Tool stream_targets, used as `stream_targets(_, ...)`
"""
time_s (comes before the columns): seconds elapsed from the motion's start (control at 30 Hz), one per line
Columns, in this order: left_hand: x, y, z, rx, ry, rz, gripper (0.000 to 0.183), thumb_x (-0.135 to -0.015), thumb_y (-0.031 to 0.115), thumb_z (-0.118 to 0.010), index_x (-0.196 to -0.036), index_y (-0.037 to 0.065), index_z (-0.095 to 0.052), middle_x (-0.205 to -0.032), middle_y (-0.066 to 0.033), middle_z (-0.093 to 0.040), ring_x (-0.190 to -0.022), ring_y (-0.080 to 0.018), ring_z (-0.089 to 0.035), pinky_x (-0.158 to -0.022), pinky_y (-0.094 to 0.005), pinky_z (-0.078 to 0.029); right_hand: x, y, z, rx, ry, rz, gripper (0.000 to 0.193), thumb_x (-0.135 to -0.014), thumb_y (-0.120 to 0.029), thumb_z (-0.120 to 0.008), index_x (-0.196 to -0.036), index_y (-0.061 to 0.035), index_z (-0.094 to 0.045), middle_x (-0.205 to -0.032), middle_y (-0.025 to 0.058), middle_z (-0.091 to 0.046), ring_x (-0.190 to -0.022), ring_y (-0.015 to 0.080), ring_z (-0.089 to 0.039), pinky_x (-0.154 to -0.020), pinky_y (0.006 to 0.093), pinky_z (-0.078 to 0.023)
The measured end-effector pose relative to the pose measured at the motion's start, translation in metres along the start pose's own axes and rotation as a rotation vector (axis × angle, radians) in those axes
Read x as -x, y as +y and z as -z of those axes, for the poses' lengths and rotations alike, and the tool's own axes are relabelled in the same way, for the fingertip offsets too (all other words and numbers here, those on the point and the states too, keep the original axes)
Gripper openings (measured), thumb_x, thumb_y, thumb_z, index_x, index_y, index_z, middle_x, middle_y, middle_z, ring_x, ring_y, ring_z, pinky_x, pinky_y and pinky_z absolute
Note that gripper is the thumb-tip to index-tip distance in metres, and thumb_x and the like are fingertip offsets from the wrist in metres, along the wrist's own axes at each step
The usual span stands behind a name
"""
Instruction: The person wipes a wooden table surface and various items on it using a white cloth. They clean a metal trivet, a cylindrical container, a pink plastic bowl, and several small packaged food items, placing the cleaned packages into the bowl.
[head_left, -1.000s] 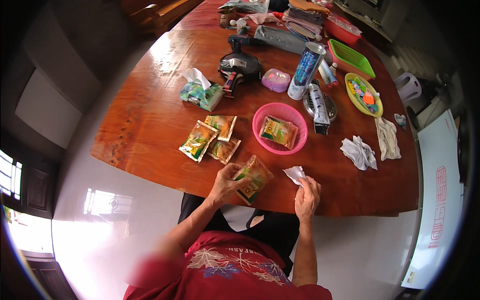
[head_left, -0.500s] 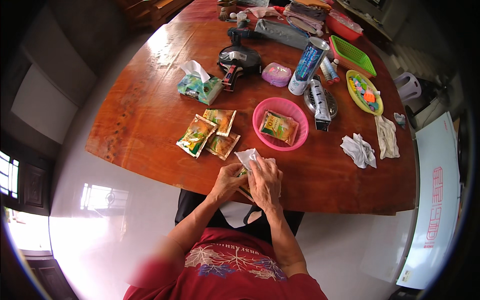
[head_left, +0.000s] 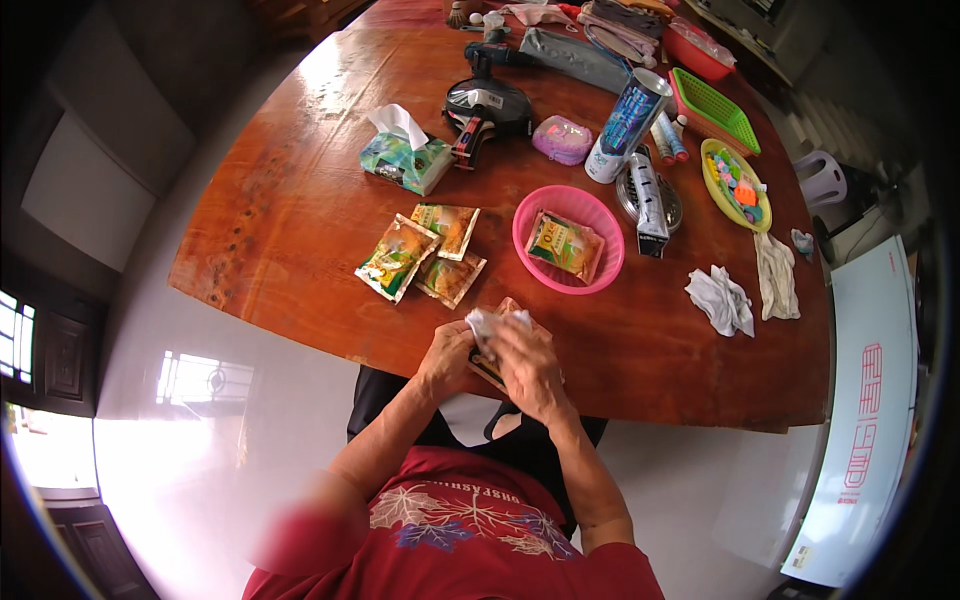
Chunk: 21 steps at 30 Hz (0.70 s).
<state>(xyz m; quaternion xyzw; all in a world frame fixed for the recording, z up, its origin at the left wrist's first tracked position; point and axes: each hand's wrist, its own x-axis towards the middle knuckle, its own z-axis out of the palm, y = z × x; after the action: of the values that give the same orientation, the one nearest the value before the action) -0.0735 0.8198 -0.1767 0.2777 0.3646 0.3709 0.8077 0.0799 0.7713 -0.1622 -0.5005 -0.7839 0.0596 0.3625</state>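
A shiny packet is being held in front of the pink basket, on the person's side, its edge being grasped by the left hand. Against this packet a white cloth is being held under the fingers of the right hand. One similar packet is being contained inside the basket, and three more packets are being seen left of it.

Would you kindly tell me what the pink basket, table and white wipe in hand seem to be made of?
Pink basket: probably shiny plastic, given its ribbed, evenly coloured wall. Table: apparently varnished wood, from its grain and bright reflections. White wipe: matte, crumpled; blur leaves tissue or cloth open.
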Motion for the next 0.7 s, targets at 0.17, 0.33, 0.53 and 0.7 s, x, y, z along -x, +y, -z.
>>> stream_targets(0.17, 0.005, 0.009, -0.006, -0.100, 0.009, -0.010, 0.025, -0.095, 0.012, -0.052, -0.112, -0.005, -0.060, -0.097, -0.0111, -0.066, -0.077, -0.0161, -0.064, -0.067, -0.0278, -0.055, 0.022, -0.024, 0.011, -0.044, -0.145, 0.119, 0.023, -0.080, -0.003, -0.063, -0.102, -0.0054, -0.068, -0.118, 0.0077, -0.063, -0.116, 0.0231, -0.057, -0.096, 0.0385, -0.041)
stream_targets(0.33, 0.009, 0.017, -0.014, -0.044, 0.030, 0.112, 0.027, -0.095, 0.014, -0.054, -0.114, -0.004, -0.059, -0.095, -0.0087, -0.066, -0.078, -0.0153, -0.065, -0.065, -0.0268, -0.054, 0.014, -0.013, -0.002, -0.001, -0.018, -0.160, 0.033, -0.085, -0.003, -0.054, -0.118, -0.0066, -0.059, -0.128, 0.0080, -0.056, -0.122, 0.0254, -0.051, -0.097, 0.0404, -0.035)
stream_targets(0.53, 0.002, 0.005, -0.001, 0.050, -0.005, 0.126, 0.038, -0.096, 0.030, -0.048, -0.118, 0.000, -0.056, -0.108, -0.0097, -0.063, -0.093, -0.0200, -0.063, -0.080, -0.0371, -0.054, -0.018, 0.002, -0.014, 0.284, -0.023, -0.369, 0.033, -0.085, -0.012, -0.056, -0.118, -0.0073, -0.059, -0.131, 0.0063, -0.053, -0.126, 0.0253, -0.046, -0.100, 0.0412, -0.031)
stream_targets(0.7, -0.003, 0.014, 0.008, 0.348, -0.031, 0.271, 0.078, -0.091, 0.066, -0.031, -0.129, 0.001, -0.049, -0.125, -0.0145, -0.056, -0.116, -0.0285, -0.054, -0.094, -0.0484, -0.046, -0.023, -0.011, -0.007, 0.207, -0.099, -0.070, 0.031, -0.082, -0.010, -0.059, -0.113, -0.0063, -0.063, -0.127, 0.0056, -0.056, -0.126, 0.0237, -0.047, -0.104, 0.0412, -0.032)
